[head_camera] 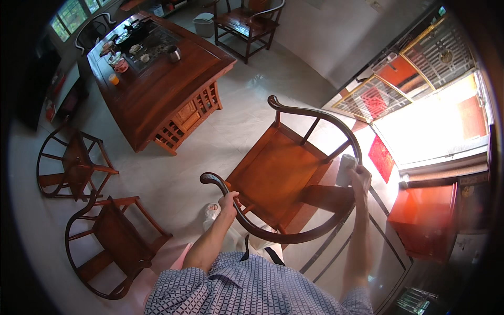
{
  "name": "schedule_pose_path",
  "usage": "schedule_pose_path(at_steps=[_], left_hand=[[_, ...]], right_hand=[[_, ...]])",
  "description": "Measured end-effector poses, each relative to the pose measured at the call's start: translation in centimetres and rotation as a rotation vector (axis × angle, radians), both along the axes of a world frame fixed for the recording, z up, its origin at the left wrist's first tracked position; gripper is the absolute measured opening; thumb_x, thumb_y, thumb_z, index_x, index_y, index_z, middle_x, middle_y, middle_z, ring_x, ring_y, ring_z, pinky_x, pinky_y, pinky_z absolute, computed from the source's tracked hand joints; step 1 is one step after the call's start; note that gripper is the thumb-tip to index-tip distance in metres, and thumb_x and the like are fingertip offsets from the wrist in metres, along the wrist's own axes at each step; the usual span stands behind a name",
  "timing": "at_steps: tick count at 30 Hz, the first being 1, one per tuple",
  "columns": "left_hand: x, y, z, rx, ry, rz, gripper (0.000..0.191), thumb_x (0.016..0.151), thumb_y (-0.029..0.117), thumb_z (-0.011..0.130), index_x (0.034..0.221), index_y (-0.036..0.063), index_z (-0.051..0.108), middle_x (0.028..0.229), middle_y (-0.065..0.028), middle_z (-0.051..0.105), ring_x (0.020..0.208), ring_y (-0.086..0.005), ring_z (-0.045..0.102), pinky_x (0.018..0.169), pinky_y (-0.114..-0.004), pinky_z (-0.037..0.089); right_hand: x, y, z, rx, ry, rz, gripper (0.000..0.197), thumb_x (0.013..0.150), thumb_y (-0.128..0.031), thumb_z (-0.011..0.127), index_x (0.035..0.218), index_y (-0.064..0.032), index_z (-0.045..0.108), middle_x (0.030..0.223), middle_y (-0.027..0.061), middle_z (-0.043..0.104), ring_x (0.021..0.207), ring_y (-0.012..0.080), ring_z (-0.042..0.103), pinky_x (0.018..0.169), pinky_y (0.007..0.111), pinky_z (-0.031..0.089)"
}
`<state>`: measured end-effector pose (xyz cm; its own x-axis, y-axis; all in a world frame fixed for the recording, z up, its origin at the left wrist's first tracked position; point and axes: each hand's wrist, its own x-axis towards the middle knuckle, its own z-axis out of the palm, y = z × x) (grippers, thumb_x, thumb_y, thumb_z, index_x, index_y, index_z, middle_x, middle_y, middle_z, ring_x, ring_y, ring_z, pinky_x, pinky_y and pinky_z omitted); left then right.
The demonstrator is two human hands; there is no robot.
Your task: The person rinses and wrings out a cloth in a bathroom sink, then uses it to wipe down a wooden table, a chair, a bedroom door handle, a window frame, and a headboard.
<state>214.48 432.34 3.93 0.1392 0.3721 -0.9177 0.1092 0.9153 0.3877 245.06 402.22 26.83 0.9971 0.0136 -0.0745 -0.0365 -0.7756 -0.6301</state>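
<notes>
A wooden horseshoe-back armchair stands right in front of me, its broad seat bare and its curved rail dark brown. My left hand is closed around that rail, close behind its scrolled near end. At the far right of the chair, my right hand holds a white roll-like bundle beside the rail, above the wide back splat. Whether the bundle is paper or cloth, I cannot tell. Part of the splat's upper end is hidden behind my right hand and forearm.
A heavy wooden tea table holds cups, a pot and a metal cup. Two similar armchairs stand at the left, another at the back by a bin. On the right are a bright open doorway and a red cabinet.
</notes>
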Motion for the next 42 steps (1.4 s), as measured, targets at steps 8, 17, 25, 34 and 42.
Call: schedule_pose_path(at_steps=[8, 17, 25, 34, 42], left_hand=[[-4.9, 11.0, 0.4, 0.135, -0.021, 0.071, 0.018, 0.076, 0.006, 0.076, 0.077, 0.0032, 0.058, 0.059, -0.0071, 0.055, 0.044, -0.0205, 0.053, 0.04, -0.036, 0.047], [-4.9, 15.4, -2.4, 0.23, -0.038, -0.016, 0.023, 0.08, 0.011, 0.077, 0.079, 0.0088, 0.054, 0.057, -0.0053, 0.053, 0.042, -0.0222, 0.051, 0.041, -0.04, 0.042], [-5.1, 16.5, -2.2, 0.074, 0.029, -0.414, 0.023, 0.089, 0.025, 0.073, 0.093, 0.0089, 0.058, 0.071, -0.0043, 0.059, 0.064, -0.0221, 0.06, 0.059, -0.039, 0.05], [8.0, -4.0, 16.1, 0.94, -0.21, -1.275, 0.034, 0.101, 0.025, 0.061, 0.13, 0.0066, 0.058, 0.119, -0.0035, 0.063, 0.106, -0.0143, 0.058, 0.087, -0.031, 0.048], [14.6, -40.6, 18.1, 0.252, -0.973, -2.58, 0.058, 0.097, 0.023, 0.064, 0.15, 0.009, 0.045, 0.132, -0.011, 0.061, 0.109, -0.0175, 0.06, 0.088, -0.032, 0.05]], right_hand=[[-3.4, 7.5, -6.3, 0.1, 0.107, 0.032, 0.038, 0.072, -0.025, 0.076, 0.098, 0.0039, 0.075, 0.078, 0.0091, 0.072, 0.071, 0.0156, 0.066, 0.068, 0.032, 0.053], [-4.4, 9.0, -9.9, 0.077, 0.165, 0.026, 0.034, 0.073, -0.027, 0.071, 0.095, -0.0021, 0.076, 0.077, 0.0105, 0.072, 0.073, 0.017, 0.067, 0.068, 0.035, 0.052], [-6.7, 6.2, -7.5, 0.197, -0.201, 0.023, 0.043, 0.073, -0.028, 0.071, 0.103, 0.0027, 0.07, 0.102, 0.0179, 0.07, 0.089, 0.026, 0.069, 0.076, 0.038, 0.057], [-18.7, -12.1, -8.5, 0.893, 0.151, -0.325, 0.038, 0.085, -0.022, 0.07, 0.116, -0.002, 0.061, 0.101, 0.0085, 0.067, 0.093, 0.0148, 0.063, 0.081, 0.031, 0.052], [-31.3, -26.1, -7.0, 0.367, 0.078, -0.159, 0.041, 0.079, -0.034, 0.066, 0.107, -0.004, 0.07, 0.095, 0.0215, 0.07, 0.091, 0.0394, 0.068, 0.079, 0.049, 0.052]])
